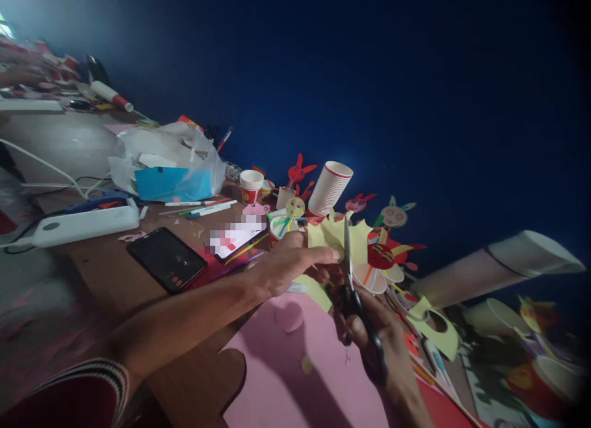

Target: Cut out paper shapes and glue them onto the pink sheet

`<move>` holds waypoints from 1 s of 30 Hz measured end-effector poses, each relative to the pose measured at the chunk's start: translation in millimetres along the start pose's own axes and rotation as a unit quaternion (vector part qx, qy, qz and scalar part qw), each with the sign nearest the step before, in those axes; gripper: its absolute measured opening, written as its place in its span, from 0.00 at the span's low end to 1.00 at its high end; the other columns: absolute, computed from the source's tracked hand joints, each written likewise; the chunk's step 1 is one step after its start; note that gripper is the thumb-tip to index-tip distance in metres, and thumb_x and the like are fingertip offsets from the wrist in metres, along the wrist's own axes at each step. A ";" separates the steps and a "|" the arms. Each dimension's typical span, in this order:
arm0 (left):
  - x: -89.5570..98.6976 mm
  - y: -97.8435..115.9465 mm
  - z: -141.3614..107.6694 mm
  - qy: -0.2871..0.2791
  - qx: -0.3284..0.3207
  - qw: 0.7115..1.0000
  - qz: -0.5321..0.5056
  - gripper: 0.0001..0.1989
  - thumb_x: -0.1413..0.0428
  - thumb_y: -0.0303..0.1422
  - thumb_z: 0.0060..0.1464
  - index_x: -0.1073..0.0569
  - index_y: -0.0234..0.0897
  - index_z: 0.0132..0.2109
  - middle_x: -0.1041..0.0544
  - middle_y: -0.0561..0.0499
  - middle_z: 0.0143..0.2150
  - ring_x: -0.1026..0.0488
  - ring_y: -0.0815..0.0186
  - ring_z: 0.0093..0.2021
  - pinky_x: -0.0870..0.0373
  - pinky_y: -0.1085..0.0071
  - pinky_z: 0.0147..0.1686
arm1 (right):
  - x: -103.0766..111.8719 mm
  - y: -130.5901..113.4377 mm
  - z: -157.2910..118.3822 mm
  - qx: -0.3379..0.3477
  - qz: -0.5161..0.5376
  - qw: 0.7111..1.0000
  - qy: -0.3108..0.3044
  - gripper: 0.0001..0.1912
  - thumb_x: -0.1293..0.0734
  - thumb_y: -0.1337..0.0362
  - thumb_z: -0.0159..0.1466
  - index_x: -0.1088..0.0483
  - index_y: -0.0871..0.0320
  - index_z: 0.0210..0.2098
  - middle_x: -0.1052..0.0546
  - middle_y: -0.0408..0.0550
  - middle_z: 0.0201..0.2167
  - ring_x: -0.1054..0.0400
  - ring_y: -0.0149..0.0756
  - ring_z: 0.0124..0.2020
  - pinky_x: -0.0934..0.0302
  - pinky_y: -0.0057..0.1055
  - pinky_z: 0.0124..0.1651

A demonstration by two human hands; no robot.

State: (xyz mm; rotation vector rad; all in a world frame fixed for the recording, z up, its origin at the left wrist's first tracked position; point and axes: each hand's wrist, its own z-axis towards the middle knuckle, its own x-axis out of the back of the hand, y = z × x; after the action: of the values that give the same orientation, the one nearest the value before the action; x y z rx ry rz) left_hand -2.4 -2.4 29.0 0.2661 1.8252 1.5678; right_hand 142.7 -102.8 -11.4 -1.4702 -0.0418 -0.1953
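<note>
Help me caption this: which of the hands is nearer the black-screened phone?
Left: the left hand, gripping yellow paper, sits image-right of the phone; the right hand, holding scissors, lies farther right.

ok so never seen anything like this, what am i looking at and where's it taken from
There's no machine here: these are a person's bare hands, in a single picture from a camera worn on that person's head, looking forward and down. The left hand holds yellow paper with a jagged top edge. The right hand holds black-handled scissors, their blades up at that paper.

Below the hands is a large pink sheet. Around it on the brown table are a dark-screened device, a lit phone, several pens, a tall stack of paper cups and small paper faces with ears.
</note>
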 end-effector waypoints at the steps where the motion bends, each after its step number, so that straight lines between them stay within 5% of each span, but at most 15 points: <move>1: -0.3 -0.5 0.1 0.013 -0.001 1.000 -0.001 0.08 0.41 0.32 0.43 0.26 0.30 0.30 0.26 0.51 0.25 0.31 0.74 0.22 0.35 0.76 0.25 | 0.5 1.4 0.2 0.001 -0.001 1.000 -0.005 0.25 0.31 0.46 0.50 0.31 0.57 0.41 0.31 0.41 0.23 0.42 0.29 0.23 0.47 0.25 0.25; 12: 3.7 0.7 2.5 0.022 -0.028 0.998 0.054 0.04 0.45 0.28 0.42 0.27 0.32 0.27 0.27 0.53 0.24 0.30 0.74 0.24 0.36 0.77 0.25 | -4.5 -1.9 1.4 0.006 -0.007 1.000 -0.029 0.27 0.33 0.42 0.51 0.32 0.58 0.39 0.34 0.39 0.20 0.44 0.28 0.22 0.48 0.25 0.25; 30: 4.9 13.4 -1.5 0.031 0.019 0.996 0.076 0.03 0.45 0.25 0.42 0.27 0.32 0.27 0.26 0.54 0.24 0.30 0.74 0.23 0.34 0.77 0.26 | 4.2 7.3 -0.4 -0.009 -0.024 0.999 -0.048 0.26 0.33 0.45 0.53 0.33 0.57 0.43 0.34 0.40 0.23 0.42 0.29 0.22 0.46 0.26 0.25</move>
State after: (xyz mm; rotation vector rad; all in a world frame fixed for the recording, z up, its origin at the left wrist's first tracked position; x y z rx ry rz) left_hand -10.6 2.5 39.6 0.3868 1.9232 1.6618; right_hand 148.0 -103.0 -18.1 -1.4971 -0.1541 -0.1647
